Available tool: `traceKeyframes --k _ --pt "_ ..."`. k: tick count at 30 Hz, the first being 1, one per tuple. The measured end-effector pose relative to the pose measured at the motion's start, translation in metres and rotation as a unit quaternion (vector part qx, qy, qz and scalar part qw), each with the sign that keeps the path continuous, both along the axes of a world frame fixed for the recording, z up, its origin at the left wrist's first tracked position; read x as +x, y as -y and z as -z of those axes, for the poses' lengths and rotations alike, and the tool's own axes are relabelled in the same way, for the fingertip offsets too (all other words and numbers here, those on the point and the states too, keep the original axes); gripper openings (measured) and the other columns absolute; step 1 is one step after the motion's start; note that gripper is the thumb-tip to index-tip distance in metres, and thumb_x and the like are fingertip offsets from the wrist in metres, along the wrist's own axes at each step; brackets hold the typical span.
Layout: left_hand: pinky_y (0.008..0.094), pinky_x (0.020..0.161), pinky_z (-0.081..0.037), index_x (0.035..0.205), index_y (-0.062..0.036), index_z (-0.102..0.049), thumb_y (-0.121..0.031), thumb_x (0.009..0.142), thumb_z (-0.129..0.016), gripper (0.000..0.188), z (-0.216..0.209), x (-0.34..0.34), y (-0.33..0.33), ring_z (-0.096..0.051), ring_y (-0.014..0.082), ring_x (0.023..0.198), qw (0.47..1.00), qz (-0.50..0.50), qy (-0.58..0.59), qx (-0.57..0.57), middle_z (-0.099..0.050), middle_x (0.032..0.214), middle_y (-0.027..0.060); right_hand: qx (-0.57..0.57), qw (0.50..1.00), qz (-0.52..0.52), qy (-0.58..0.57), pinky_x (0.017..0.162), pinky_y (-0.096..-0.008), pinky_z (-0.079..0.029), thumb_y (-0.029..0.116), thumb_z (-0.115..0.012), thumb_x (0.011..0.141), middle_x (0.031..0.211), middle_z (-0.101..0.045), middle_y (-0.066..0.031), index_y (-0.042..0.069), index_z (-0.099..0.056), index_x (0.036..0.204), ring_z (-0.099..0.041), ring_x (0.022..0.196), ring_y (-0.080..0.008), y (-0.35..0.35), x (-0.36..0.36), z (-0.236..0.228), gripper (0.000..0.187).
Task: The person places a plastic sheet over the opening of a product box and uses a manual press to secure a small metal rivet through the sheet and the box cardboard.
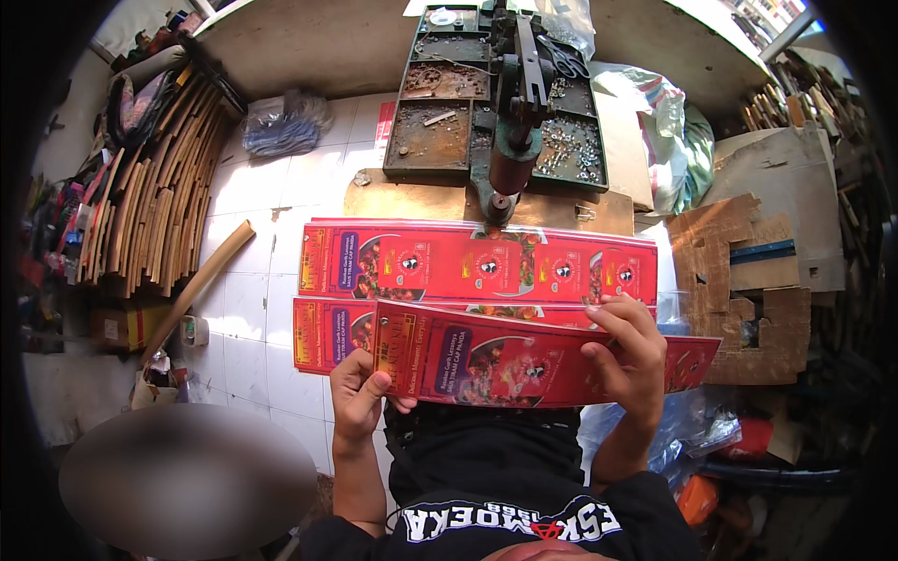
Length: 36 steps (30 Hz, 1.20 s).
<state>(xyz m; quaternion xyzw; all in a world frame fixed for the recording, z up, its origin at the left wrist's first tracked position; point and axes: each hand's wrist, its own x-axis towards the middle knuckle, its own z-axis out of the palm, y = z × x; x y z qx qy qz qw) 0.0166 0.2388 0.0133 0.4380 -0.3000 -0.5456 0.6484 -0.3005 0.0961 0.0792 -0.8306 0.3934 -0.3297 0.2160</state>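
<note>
A long red printed card strip (505,363) with food pictures is held out in front of my body, tilted slightly down to the right. Its left end is pinched between thumb and fingers of my left hand (360,391). Farther along, my right hand (631,355) grips the strip near its right part, thumb on the face and fingers at the upper edge. Behind it, a second set of matching red strips (329,327) shows partly covered. Beyond lies another stack of red strips (444,266), its far edge beneath the head of a dark metal hand press (514,159).
A green compartment tray (432,131) with small metal rings flanks the press; scissors (566,61) rest in it. Brown boards (154,187) lean at the left, beside a long curved strip (201,285). Cut cardboard (748,318) and plastic bags (669,122) lie at the right.
</note>
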Motion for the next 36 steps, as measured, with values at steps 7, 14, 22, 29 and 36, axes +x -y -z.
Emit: traceKeyframes --k 7,14,22,29,36 --pt "0.0248 0.037 -0.049 0.101 0.0056 -0.057 -0.026 0.096 -0.067 0.034 -0.003 0.057 -0.020 -0.062 0.0167 0.046 0.991 -0.135 0.007 -0.002 -0.070 0.079 0.0187 -0.029 0.950 0.309 -0.042 0.112 -0.0420 -0.034 0.031 -0.061 0.099 0.142 -0.052 -0.0210 0.002 -0.052 0.140 -0.048 0.134 -0.0321 0.013 -0.082 0.028 0.051" --pt "0.0236 0.034 -0.046 0.099 0.0038 -0.057 -0.027 0.095 -0.068 0.033 0.009 0.081 -0.027 -0.059 0.0148 0.043 0.982 -0.187 -0.029 -0.005 -0.070 0.079 0.0176 0.191 0.914 0.270 0.236 0.107 -0.0335 -0.041 0.028 -0.052 0.106 0.137 -0.057 -0.0138 -0.004 -0.047 0.142 -0.054 0.124 -0.0188 0.015 -0.147 0.078 0.048" --pt "0.0230 0.053 -0.047 0.092 -0.0009 -0.061 -0.030 0.097 -0.067 0.030 -0.001 0.112 0.010 -0.057 0.0100 0.058 0.953 -0.226 0.197 0.053 -0.065 0.074 0.0062 0.238 0.887 0.244 0.311 0.102 -0.0306 -0.046 0.021 -0.055 0.105 0.133 -0.059 -0.0135 -0.005 -0.041 0.147 -0.058 0.117 -0.0152 0.036 -0.121 0.080 0.051" --pt "0.0393 0.101 -0.044 0.131 0.0000 -0.058 -0.042 0.101 -0.057 0.052 0.004 0.118 0.044 -0.056 0.0272 0.116 0.767 -0.272 0.562 0.149 -0.056 0.123 0.0159 0.200 0.914 0.308 0.174 0.110 -0.0353 -0.040 0.017 -0.058 0.102 0.144 -0.049 -0.0213 0.000 -0.039 0.150 -0.051 0.130 -0.0249 0.051 -0.129 0.102 0.055" --pt "0.0421 0.104 -0.044 0.131 0.0071 -0.055 -0.028 0.097 -0.065 0.050 0.024 0.101 0.065 -0.056 0.0366 0.122 0.732 -0.213 0.628 0.158 -0.058 0.129 0.0243 0.196 0.950 0.241 0.012 0.114 -0.0375 -0.035 0.019 -0.062 0.098 0.146 -0.050 -0.0218 -0.003 -0.047 0.143 -0.047 0.137 -0.0288 0.027 -0.093 0.098 0.052"
